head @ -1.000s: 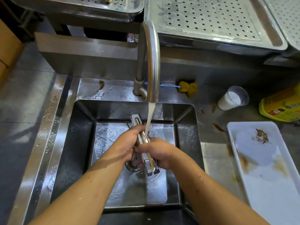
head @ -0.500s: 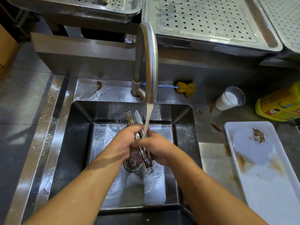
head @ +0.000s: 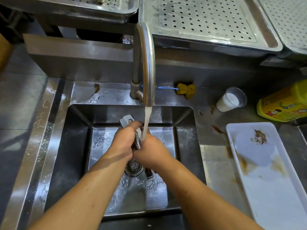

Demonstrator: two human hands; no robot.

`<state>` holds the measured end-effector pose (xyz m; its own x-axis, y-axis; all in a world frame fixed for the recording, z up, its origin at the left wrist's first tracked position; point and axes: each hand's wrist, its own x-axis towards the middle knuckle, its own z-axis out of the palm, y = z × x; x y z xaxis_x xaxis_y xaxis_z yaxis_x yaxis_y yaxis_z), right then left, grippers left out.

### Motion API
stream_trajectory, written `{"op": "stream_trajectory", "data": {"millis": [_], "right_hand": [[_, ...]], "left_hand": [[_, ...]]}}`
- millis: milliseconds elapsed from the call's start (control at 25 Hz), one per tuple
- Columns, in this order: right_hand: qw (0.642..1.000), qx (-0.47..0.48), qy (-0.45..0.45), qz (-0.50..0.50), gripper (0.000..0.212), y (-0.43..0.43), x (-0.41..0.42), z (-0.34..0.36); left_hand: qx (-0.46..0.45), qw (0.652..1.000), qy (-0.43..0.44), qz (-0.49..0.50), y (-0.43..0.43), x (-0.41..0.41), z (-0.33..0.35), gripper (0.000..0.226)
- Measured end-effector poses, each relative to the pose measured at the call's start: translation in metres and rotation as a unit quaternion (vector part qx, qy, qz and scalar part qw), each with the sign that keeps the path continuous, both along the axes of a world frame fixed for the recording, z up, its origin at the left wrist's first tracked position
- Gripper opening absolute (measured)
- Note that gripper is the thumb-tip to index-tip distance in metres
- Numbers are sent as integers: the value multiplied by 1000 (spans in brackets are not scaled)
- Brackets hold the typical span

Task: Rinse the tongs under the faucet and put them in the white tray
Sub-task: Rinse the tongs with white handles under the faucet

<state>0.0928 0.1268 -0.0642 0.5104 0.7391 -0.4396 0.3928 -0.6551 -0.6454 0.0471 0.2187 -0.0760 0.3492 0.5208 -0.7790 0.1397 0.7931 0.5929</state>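
Steel tongs (head: 137, 141): clamped betw. both hands over sink (head: 184, 146); one end sticks out beyond L hand, other end pokes out below R hand.
L hand (head: 122, 143): fingers curled round tongs, far part.
R hand (head: 152, 151): wrapped round tongs just nearer, touching L hand.
Water (head: 147, 123): stream from faucet (head: 146, 63) lands at the grip.
Drain (head: 134, 168): just below grip.
White tray (head: 272, 188): well R of grip, brown-stained.
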Motion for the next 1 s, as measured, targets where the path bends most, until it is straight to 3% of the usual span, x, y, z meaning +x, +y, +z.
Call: {"op": "stream_trajectory", "data": {"millis": [80,160,200,360,480,600,720,800,1000], "right_hand": [[984,23,163,-64,55,-3,7,3],[912,40,375,-162,60,-6,13,8],[886,43,425,-180,56,-6,16,9],[941,17,311,-132,36,-12,21,0],[942,30,310,-124,41,-25,14,-13],[967,-10,229,-112,48,-32,10,-25],[977,14,180,-110,27,-28,5,-32],[982,28,166,-90,24,-24,1,-33],[982,7,167,-85,17,-22,-9,-31]], "left_hand": [[-26,1000,-14,-9,4,-2,0,25],[-42,997,-52,-47,6,-5,-1,30],[-46,994,-67,-76,7,-5,0,33],[28,989,-46,-135,3,-5,4,14],[25,992,-26,-124,-7,-5,8,36],[109,983,-5,-150,-19,-13,6,39],[207,965,12,-163,-31,-21,6,27],[254,953,40,-157,-32,-21,5,25],[255,952,120,-116,-25,-25,-8,48]]}}
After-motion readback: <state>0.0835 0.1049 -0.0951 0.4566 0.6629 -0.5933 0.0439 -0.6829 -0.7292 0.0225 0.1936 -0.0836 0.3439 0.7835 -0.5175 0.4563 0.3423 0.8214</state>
